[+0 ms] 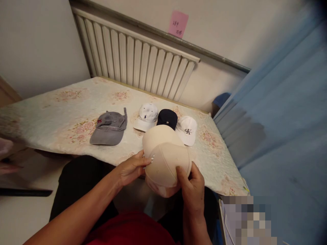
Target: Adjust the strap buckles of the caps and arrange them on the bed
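Note:
I hold a beige baseball cap in front of me, above my lap, at the near edge of the table. My left hand grips its left side, thumb on top and fingers under it. My right hand grips its lower right side, thumb pressed on the crown. On the flowered tablecloth behind it lie a grey cap, a white cap, a dark navy cap and a white cap with black letters.
A white radiator runs along the wall behind the table, with a pink note stuck above it. A blue curtain hangs at the right. At the lower right is a blurred patch.

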Motion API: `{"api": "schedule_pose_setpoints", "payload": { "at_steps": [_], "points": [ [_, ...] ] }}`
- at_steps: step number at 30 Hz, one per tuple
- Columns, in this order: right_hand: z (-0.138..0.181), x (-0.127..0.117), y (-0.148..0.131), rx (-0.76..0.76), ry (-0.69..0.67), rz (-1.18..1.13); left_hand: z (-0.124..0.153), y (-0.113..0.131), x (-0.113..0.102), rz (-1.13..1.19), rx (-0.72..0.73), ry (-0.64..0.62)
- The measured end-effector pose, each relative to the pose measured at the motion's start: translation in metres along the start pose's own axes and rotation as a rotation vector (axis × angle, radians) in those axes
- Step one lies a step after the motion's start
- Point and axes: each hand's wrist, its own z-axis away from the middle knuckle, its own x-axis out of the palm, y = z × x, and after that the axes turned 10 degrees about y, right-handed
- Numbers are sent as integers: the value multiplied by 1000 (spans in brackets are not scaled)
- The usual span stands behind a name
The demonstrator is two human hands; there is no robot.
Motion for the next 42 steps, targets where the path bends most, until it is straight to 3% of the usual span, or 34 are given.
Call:
{"api": "schedule_pose_setpoints", "payload": {
  "at_steps": [42],
  "points": [
    [-2, -1, 9, 5, -7, 5, 5, 3, 6, -78, 13, 67]
  ]
}}
